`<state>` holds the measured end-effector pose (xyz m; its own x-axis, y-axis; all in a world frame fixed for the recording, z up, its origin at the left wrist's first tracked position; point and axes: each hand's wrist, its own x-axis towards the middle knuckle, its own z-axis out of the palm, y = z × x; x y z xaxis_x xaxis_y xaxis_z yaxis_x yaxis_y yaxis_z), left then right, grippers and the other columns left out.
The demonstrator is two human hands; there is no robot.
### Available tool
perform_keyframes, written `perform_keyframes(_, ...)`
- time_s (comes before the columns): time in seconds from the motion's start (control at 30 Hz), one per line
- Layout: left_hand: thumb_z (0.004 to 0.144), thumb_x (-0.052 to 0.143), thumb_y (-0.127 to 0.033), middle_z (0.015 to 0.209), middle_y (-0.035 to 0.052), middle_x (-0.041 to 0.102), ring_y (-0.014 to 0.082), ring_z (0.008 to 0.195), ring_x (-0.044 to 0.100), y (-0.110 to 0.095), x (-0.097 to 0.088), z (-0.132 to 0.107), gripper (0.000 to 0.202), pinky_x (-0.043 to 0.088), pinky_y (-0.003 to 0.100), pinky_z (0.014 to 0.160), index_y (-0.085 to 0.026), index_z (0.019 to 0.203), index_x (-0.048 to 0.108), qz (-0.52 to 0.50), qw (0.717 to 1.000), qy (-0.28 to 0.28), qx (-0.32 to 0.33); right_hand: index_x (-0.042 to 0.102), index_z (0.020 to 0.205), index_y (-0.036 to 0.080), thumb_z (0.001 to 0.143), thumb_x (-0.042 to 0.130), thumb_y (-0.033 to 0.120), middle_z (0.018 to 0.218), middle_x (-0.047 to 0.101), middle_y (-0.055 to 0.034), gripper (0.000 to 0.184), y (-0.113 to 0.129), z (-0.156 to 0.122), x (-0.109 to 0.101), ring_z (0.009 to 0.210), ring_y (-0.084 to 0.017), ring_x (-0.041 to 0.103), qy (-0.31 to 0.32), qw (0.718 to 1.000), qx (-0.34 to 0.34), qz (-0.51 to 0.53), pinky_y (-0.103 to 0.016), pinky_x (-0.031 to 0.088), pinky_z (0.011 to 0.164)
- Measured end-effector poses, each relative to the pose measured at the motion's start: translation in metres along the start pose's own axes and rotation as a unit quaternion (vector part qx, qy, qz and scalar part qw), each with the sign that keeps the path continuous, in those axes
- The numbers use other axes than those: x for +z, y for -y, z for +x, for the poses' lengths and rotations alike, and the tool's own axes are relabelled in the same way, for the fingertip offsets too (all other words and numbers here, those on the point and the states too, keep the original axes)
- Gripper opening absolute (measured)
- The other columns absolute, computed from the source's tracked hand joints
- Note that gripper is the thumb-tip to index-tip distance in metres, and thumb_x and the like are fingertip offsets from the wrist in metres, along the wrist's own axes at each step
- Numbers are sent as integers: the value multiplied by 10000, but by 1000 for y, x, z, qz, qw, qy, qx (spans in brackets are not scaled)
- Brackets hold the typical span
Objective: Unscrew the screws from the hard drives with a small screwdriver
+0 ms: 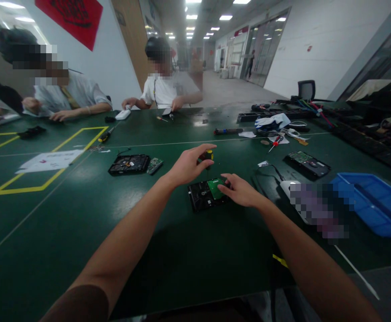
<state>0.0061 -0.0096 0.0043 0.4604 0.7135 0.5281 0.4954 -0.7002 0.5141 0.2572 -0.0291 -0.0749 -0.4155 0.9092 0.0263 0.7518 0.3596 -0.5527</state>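
Observation:
A black hard drive (202, 197) with a green circuit board (214, 188) on top lies on the dark green table in front of me. My left hand (188, 165) is closed round the yellow-and-black handle of a screwdriver (208, 156), held upright over the drive's far edge. My right hand (238, 190) rests on the drive's right side, fingers pressed together at the edge of the green board.
Another opened hard drive (128, 164) with a loose green board (155, 165) lies to the left, a third drive (307, 163) to the right. A blue tray (372, 203) sits at the right edge. Two people sit across the table; tools, papers (49, 161) and cloths are scattered about.

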Motion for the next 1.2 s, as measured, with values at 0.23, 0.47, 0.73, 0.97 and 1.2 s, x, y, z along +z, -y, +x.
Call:
perform_keyframes(0.23,972,534,-116,1235,74,701,158,928,702,1,-2,-1,469,592,338,891,-234,1424,575,-57,996,58,23,527,1479,174,991,581,463,1183,656,-140,570,-7,2,0,923,-235,642,3,1000,3,16,-393,508,829)
perform_keyframes(0.47,981,549,-153,1215,72,714,169,952,703,3,-1,-1,457,587,349,905,-242,1429,577,-39,998,45,13,585,1414,160,1042,473,478,1133,661,-136,502,-2,4,6,920,-233,639,-25,1000,3,-7,-363,485,805)
perform_keyframes(0.73,983,554,-158,1399,99,641,232,1194,646,5,-1,-1,580,581,387,963,-253,1548,468,8,999,21,24,561,1428,166,967,560,609,1126,649,-137,639,9,-1,5,961,-264,630,-26,998,-7,-58,-377,488,840)
perform_keyframes(0.97,982,603,-176,1270,82,662,205,1072,648,6,2,-1,515,579,403,965,-273,1483,538,14,1000,-9,14,551,1423,184,970,557,591,1148,639,-136,608,11,-1,11,976,-270,638,-44,996,1,-80,-379,494,852)
perform_keyframes(1.2,984,584,-178,1180,82,649,191,1011,641,4,-1,-1,514,592,341,869,-255,1490,532,6,1000,17,20,544,1438,200,963,574,586,1178,627,-142,612,13,-3,13,963,-272,645,-49,994,3,-97,-372,491,821)
